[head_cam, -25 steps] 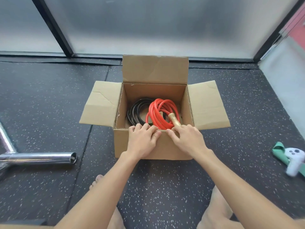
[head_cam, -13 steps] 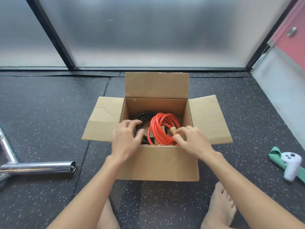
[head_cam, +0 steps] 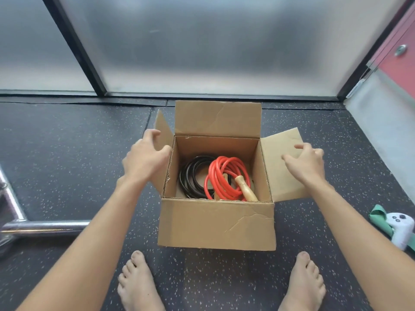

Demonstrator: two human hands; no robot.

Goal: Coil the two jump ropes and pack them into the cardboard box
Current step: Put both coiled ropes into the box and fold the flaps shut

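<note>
Underneath everything we see a dark speckled rubber floor (head_cam: 67, 153), and on it, just ahead of our bare feet, stands the open brown cardboard box (head_cam: 215, 223). A shiny chrome metal tube (head_cam: 45, 226) lies on the floor well to the left of the box.

Our left hand (head_cam: 146, 160) grips the box's left flap (head_cam: 162, 129), which is lifted upright, with the fingers (head_cam: 152, 132) curled over its outer edge and the thumb on the inner face. Our right hand (head_cam: 306, 162) lies on the right flap (head_cam: 283, 176), which is folded outward. Its thumb and forefinger are on the upper face, but we cannot tell whether it has a hold.

Inside the box the coiled black jump rope (head_cam: 190, 176) sits on the left and the coiled red jump rope (head_cam: 222, 173) just beside it on the right, with a light wooden handle (head_cam: 246, 190) lying across the red coil.

Far right on the floor rest a white game controller (head_cam: 400, 227) and a green band (head_cam: 379, 217).
</note>
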